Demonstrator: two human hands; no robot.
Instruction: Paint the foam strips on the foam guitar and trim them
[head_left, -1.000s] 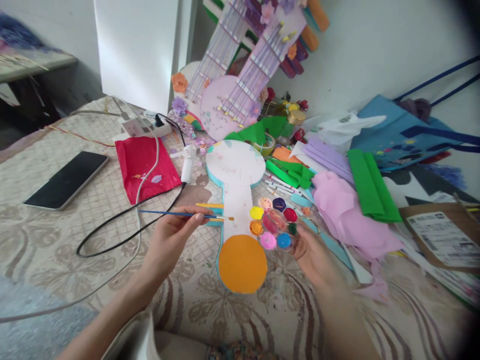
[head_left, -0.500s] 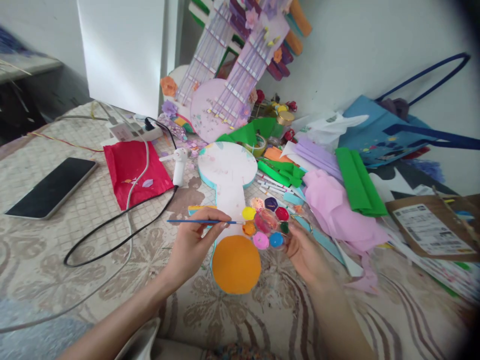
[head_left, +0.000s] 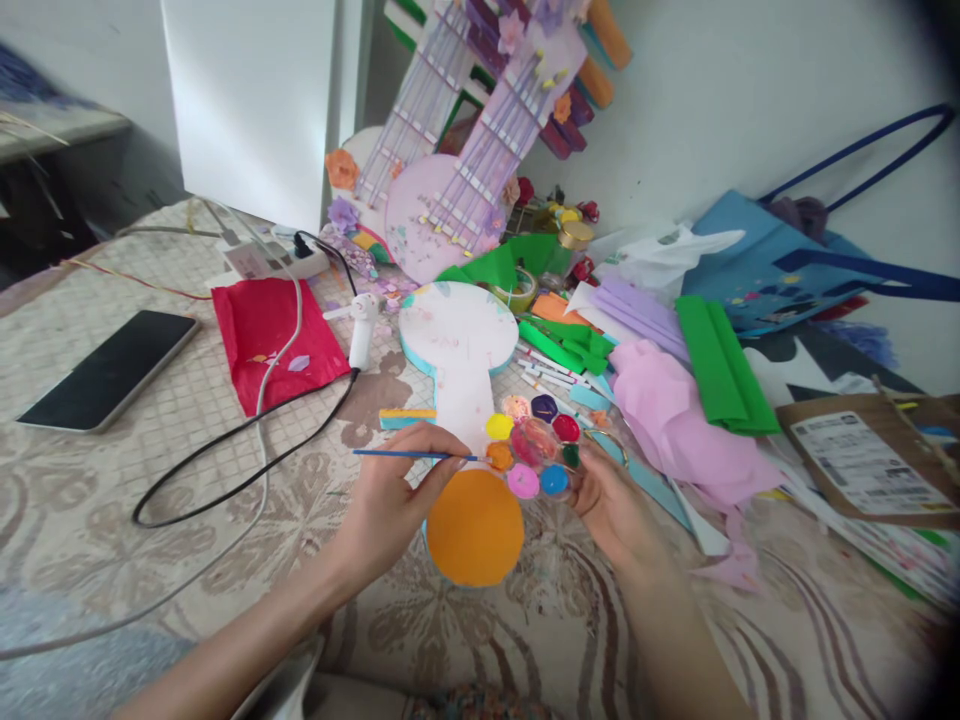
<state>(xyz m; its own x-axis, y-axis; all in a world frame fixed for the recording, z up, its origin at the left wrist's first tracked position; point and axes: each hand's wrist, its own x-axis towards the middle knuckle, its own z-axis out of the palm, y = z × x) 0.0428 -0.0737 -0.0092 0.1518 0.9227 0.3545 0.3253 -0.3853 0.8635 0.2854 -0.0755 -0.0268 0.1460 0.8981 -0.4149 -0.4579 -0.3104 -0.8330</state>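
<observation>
My left hand (head_left: 394, 500) pinches a thin blue paintbrush (head_left: 401, 454), held almost level. The brush tip is at the orange well of a flower-shaped paint palette (head_left: 534, 440). My right hand (head_left: 611, 495) grips that palette by its right edge; its wells hold yellow, orange, pink, blue, green, red, purple and peach paint. Below the palette, a board cutout (head_left: 459, 330) lies flat, with a white round end, a white neck and light blue sides. Its near round end (head_left: 475, 530) is orange. A small orange-topped strip (head_left: 407, 414) lies left of the neck.
A hot glue gun (head_left: 362, 335) with a black cord and red paper (head_left: 281, 345) are at left, beside a phone (head_left: 109, 370). Decorated paper instruments (head_left: 442, 215) stand behind. Green paper (head_left: 724, 365), pink crepe paper (head_left: 682, 430) and a blue bag (head_left: 765, 260) crowd the right.
My left hand and the paintbrush have shifted slightly right and down, with the tip still at the orange well. The palette stays nearly in place; the whole view has shifted a little.
</observation>
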